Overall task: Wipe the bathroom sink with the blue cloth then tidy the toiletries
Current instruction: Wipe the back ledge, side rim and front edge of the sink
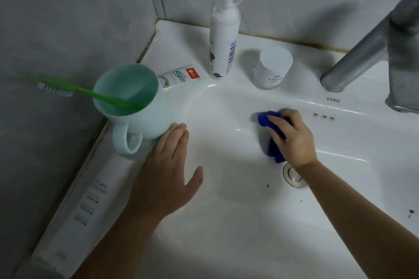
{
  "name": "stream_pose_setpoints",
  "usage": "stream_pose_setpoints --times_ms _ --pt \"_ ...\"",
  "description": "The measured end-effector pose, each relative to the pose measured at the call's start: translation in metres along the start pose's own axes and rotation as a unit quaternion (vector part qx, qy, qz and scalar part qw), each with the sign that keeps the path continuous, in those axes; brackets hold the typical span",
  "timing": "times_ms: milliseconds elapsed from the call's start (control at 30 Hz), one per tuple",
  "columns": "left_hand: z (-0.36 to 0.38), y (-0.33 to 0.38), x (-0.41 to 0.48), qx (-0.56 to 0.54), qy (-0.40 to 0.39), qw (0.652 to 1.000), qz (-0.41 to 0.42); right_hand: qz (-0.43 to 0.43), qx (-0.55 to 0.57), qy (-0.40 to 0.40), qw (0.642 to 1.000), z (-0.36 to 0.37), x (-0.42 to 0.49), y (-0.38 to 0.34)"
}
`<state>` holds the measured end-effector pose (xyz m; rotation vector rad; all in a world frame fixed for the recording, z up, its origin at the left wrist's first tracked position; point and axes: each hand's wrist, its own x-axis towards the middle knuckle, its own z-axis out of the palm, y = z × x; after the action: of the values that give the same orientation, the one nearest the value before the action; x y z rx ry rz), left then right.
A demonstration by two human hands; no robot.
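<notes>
Blue cloth (271, 120) is bunched up on the back slope of the sink (226, 222), just behind the drain (293, 175). The right hand (292, 137) has its fingers curled over the cloth, gripping it and pressing it to the porcelain. Left of the drain, the left hand (167, 165) lies flat with straight fingers, tips right up against a pale green mug (145, 118) on the rim. A green toothbrush (90, 92) sticks out of the mug. Further back and left of the drain there's a toothpaste tube (179, 77) lying down and a tall white bottle (223, 38) standing. A small white jar (272, 68) stands straight behind the drain, and the faucet (362, 52) is back-right of it.
</notes>
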<state>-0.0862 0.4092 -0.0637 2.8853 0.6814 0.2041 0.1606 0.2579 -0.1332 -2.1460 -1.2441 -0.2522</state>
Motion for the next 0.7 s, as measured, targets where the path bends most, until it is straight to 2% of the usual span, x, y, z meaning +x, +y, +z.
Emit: stream_pose_setpoints --times_ms 100,200,267,400,500,600,700 --pt "0.001 0.000 0.001 0.002 0.002 1.000 -0.002 0.068 0.012 0.017 0.997 0.006 -0.015 0.005" --pt "0.001 0.000 0.000 0.016 -0.006 1.000 -0.007 0.039 0.046 -0.052 0.997 0.053 -0.003 -0.035" --pt "0.000 0.000 0.001 0.027 -0.010 1.000 -0.005 0.052 0.068 -0.085 0.993 0.076 0.003 -0.054" --pt "-0.002 0.001 -0.001 0.031 -0.001 0.999 0.023 0.064 0.048 -0.138 0.987 0.035 -0.018 -0.012" --pt "0.005 0.017 0.004 0.036 0.010 0.997 0.068 0.122 0.003 -0.125 0.985 -0.010 -0.046 0.028" --pt "0.034 0.042 0.022 0.030 -0.029 0.994 0.098 0.167 -0.010 -0.096 0.981 -0.001 -0.050 0.024" --pt "0.069 0.049 0.045 0.060 -0.095 0.988 0.104 0.125 0.022 -0.078 0.989 0.032 -0.031 -0.001"
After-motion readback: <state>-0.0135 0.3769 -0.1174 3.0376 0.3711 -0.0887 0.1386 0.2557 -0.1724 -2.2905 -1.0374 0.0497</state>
